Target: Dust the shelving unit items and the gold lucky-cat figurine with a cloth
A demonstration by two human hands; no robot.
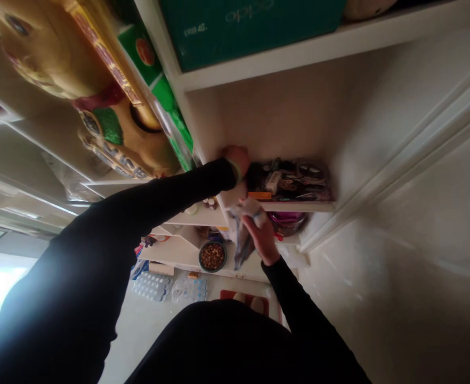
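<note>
My left hand reaches into a white shelf compartment, close to a cluster of small dark packed items. Its fingers are blurred and mostly hidden, so what it touches cannot be made out. Lower down, my right hand is closed on a crumpled grey-and-white cloth or wrapper, which hangs below the fingers. Just above this hand, an orange box lies at the front of the shelf.
A teal box stands on the shelf above. Left of the compartment are a large bear-shaped figure and a green package. Below are a bowl of brown pieces and bottle packs on the floor. A wall runs along the right.
</note>
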